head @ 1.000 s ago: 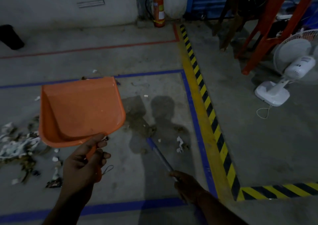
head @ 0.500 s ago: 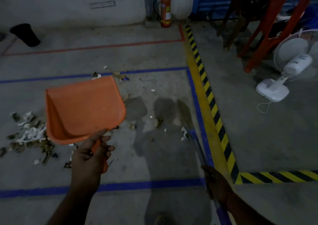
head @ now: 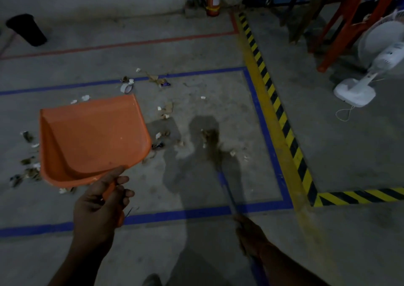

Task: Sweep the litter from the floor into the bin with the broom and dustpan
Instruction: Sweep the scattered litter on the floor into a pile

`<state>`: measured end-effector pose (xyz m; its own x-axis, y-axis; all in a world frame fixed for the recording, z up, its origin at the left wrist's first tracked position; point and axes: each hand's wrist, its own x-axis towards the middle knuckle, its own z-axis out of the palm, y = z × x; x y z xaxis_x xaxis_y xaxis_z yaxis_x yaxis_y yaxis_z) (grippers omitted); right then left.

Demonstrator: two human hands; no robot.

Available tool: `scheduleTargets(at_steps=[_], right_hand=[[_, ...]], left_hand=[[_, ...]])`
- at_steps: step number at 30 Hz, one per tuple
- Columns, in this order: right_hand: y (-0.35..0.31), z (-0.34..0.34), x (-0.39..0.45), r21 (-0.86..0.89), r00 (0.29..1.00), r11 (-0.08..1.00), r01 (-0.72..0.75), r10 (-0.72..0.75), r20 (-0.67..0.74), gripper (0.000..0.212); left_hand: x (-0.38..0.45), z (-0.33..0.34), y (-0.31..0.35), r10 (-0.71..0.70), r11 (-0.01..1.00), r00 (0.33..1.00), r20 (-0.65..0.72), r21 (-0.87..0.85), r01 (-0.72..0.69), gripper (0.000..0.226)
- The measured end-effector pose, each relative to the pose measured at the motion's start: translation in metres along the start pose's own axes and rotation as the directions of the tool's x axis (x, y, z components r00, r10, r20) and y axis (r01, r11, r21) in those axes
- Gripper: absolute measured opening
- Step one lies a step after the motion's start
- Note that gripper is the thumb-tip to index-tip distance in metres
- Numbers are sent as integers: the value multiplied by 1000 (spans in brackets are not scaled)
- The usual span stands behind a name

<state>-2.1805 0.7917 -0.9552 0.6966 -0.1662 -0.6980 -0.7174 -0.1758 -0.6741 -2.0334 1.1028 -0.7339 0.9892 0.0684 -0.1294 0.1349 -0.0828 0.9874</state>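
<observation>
Now, seen from your head camera, your left hand (head: 102, 202) grips the handle of the orange dustpan (head: 91, 141), held up off the floor and empty. Your right hand (head: 251, 234) is wrapped round the blue broom (head: 218, 161). Half a second ago its brush sat by the blue line on the right; it has since swung left and forward into the scraps in the middle. Litter (head: 161, 113) lies scattered around the dustpan, more at the left edge. The black bin (head: 26, 30) stands well apart, far left. Gathering has only begun; nothing is scooped yet.
</observation>
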Motion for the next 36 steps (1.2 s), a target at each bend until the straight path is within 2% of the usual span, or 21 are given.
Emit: scheduleTargets(at_steps=[4, 7, 10, 12, 17, 23, 28, 34, 36], right_hand=[[-54, 83, 24, -44, 989, 994, 98, -93, 114, 39], [-73, 130, 24, 122, 986, 986, 115, -128, 106, 38], [-78, 156, 8, 382, 993, 921, 76, -105, 55, 36], [-79, 158, -4, 467, 997, 882, 62, -73, 6, 38], [-62, 139, -29, 475, 979, 878, 54, 47, -198, 37], [-25, 115, -50, 467, 931, 884, -3, 173, -323, 32], [-7, 147, -50, 486, 926, 869, -97, 258, -277, 31], [-40, 222, -25, 464, 970, 882, -86, 181, -164, 33], [-62, 250, -11, 408, 981, 907, -103, 161, -111, 31]], left_hand=[[30, -60, -3, 1, 1000, 1000, -5, 5, -1, 36], [51, -101, -4, -19, 1000, 1000, -4, 19, 19, 31], [71, -138, -3, -38, 998, 999, 14, 46, 38, 30], [81, -155, 0, -30, 998, 1000, 10, 54, 29, 30], [88, -165, 13, -7, 1000, 999, 37, -10, 7, 34], [84, -172, 5, 0, 999, 999, 40, -44, 2, 33], [78, -186, -9, -43, 995, 999, 17, -89, 44, 33], [74, -228, -14, -60, 997, 998, -35, -59, 57, 34], [76, -249, -14, -59, 997, 997, -46, -43, 57, 33]])
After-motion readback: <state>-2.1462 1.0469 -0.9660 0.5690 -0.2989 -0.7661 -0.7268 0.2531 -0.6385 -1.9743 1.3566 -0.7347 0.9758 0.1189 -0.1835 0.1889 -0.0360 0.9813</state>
